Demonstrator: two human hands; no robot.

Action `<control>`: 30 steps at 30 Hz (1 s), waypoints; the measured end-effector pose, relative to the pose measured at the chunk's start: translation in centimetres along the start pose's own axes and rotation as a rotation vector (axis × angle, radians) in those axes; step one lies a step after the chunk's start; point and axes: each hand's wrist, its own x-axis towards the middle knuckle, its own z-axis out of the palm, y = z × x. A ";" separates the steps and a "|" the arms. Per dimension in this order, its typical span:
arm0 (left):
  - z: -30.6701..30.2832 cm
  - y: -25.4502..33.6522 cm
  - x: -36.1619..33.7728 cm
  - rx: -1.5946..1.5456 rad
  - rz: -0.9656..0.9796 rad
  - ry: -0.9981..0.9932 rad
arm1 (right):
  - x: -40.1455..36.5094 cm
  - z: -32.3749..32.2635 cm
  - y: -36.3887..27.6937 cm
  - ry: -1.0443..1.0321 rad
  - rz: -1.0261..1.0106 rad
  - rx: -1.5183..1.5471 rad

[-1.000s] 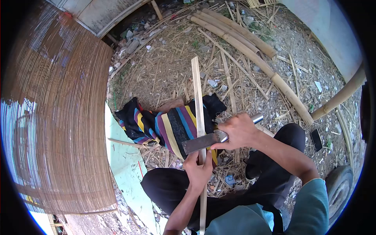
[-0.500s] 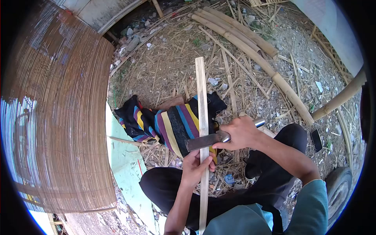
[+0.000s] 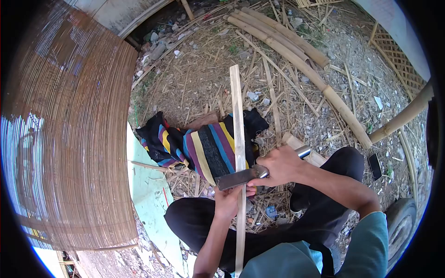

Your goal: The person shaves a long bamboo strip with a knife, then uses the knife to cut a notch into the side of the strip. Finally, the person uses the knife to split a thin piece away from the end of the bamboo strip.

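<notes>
A long, pale split bamboo strip (image 3: 238, 116) runs upright through the middle of the view, its lower end reaching my lap. Its lower part is gripped by my left hand (image 3: 227, 204), just under the blade; some of those fingers are hidden. My right hand (image 3: 282, 166) is wrapped round the shiny metal handle of a broad-bladed knife (image 3: 235, 179). The dark blade lies across the strip, touching or very close to it, right above my left fingers. Behind the strip, a striped cloth (image 3: 204, 150) is spread over something on the ground.
Thick bamboo poles (image 3: 287, 51) lie at the back right. A slatted bamboo blind (image 3: 69, 139) stands on the left, beside a pale green board (image 3: 155, 217). A phone (image 3: 374, 166) and a tyre (image 3: 402, 226) are at my right. Bamboo scraps litter the ground.
My right hand and the knife have slid a little down the strip toward me. The blade now covers more of my left fingers. The strip's top has shifted slightly left.
</notes>
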 end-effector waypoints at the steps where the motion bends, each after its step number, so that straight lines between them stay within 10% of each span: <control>1: 0.0 0.0 -0.1 -0.002 -0.030 -0.010 | 0.0 0.0 0.0 -0.015 -0.005 0.002; 30: 1.3 0.9 0.8 0.079 0.051 0.023 | 1.1 0.2 0.6 0.123 0.080 -0.119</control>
